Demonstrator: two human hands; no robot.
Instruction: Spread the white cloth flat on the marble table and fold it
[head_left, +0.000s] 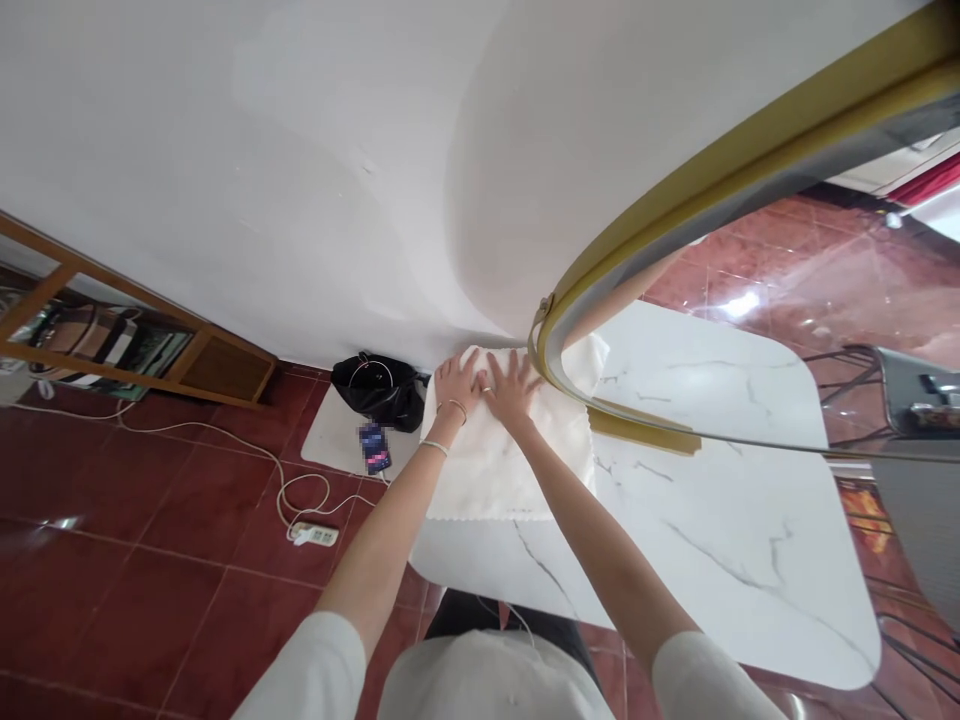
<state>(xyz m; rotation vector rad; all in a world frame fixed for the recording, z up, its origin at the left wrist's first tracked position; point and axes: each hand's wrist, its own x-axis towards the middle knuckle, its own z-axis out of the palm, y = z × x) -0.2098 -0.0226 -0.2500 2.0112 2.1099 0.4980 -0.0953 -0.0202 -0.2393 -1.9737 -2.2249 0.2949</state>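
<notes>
A cream cloth point(487, 470) with a scalloped edge lies spread on the left end of a white marbled table point(720, 540). Near the cloth's far edge, by the wall, my left hand point(456, 385) rests flat with fingers stretched out. Beside it my right hand point(510, 388), a ring on one finger, presses on the same cloth with fingers spread. The two hands touch or nearly touch at the thumbs. Neither hand grips the fabric.
A gold-framed round mirror point(637, 225) stands on the table right of my hands. Left of the table, a black bag point(382, 390) and a phone point(374, 447) lie on a white surface. A power strip point(315, 534) with cables is on the red floor; a wooden shelf point(202, 365) stands by the wall.
</notes>
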